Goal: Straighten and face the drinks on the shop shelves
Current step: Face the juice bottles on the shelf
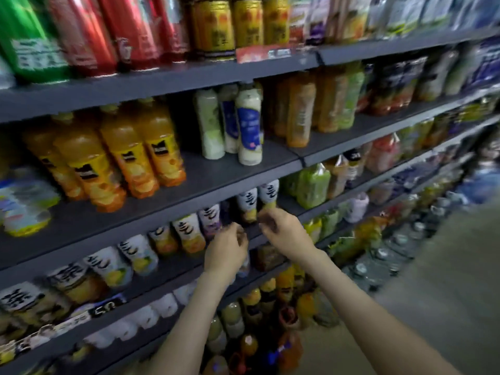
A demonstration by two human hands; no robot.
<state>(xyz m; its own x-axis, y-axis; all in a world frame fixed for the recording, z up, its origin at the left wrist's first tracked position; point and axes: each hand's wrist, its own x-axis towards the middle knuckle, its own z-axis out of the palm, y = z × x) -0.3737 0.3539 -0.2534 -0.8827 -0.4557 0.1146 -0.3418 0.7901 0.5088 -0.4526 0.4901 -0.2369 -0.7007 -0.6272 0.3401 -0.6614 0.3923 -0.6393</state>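
Both forearms reach up from below; the left hand [226, 250] and right hand [281, 231] hover with fingers curled at the white-labelled bottles [189, 231] on the third shelf [130, 296], though blur hides whether either grips one. These bottles stand upright, labels facing the aisle. A dark gap among them suggests the row is only partly done.

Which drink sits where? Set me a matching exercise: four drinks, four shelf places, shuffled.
1 tall green metal can
2 orange plastic juice bottle with yellow label
3 white bottle with blue label
4 white-labelled bottle with black script

A second shelf, middle
B third shelf, by left hand and right hand
C top shelf, far left
D second shelf, left

Pairs: 1-C, 2-D, 3-A, 4-B
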